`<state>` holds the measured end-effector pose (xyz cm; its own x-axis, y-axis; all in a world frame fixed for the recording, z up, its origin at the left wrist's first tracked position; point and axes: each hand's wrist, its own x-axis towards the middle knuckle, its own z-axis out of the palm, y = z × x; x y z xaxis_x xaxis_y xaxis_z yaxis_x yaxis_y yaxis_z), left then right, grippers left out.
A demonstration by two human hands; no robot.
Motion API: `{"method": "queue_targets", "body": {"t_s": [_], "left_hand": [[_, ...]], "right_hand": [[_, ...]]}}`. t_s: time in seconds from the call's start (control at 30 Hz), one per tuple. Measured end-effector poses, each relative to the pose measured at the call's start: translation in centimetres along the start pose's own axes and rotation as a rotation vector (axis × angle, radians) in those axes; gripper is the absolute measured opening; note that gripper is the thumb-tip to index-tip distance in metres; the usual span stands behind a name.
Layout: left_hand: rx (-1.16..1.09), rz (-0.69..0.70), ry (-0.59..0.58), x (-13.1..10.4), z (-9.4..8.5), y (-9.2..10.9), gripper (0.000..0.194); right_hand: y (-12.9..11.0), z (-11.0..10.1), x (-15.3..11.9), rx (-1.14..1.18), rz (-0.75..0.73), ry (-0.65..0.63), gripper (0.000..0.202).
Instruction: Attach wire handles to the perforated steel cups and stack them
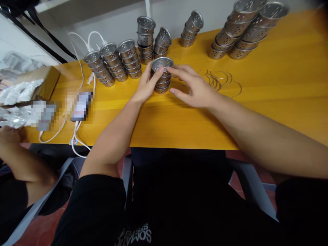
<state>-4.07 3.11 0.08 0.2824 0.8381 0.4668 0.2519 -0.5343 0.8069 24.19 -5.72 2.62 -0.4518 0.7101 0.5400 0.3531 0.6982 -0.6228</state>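
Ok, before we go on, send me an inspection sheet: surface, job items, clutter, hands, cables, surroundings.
Surface: yellow-brown tabletop, wood-grained.
Job items: perforated metal cup stack at the hands; other cup stacks along the far side.
Clutter: thin curved pieces beyond the right hand; blurred-out phone, plastic-wrapped items at left.
Hands: left grips the stack; right is open, fingertips by its rim, contact unclear.
Cables: white cable at the phone; others behind.
Surroundings: another person's arm, left edge.

the front cup stack [163, 82] stands between the phone [82, 105] and the wires [217, 83].
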Motion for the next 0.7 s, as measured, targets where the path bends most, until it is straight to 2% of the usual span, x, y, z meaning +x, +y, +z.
{"method": "queue_targets", "body": {"t_s": [0.23, 0.4, 0.53, 0.6, 0.7], "left_hand": [[-0.061, 0.017, -0.039, 0.3, -0.2, -0.8, 0.073], [-0.026, -0.004, -0.021, 1.0, 0.2, -3.8, 0.093], [0.002, -0.087, -0.043, 1.3, 0.1, -6.5, 0.118], [0.017, -0.134, 0.000, 1.2, 0.0, -7.2, 0.116], [0.008, -0.191, 0.131, 1.1, -0.2, -7.2, 0.095]], "right_hand": [[0.1, 0.1, 0.1, -0.010, 0.026, -0.052, 0.104], [1.2, 0.6, 0.0, -0.049, 0.007, -0.087, 0.129], [3.1, 0.3, -0.3, -0.050, 0.087, -0.026, 0.133], [4.8, 0.0, -0.3, -0.045, 0.134, 0.046, 0.125], [8.0, -0.4, 0.1, -0.052, 0.137, 0.155, 0.109]]}}
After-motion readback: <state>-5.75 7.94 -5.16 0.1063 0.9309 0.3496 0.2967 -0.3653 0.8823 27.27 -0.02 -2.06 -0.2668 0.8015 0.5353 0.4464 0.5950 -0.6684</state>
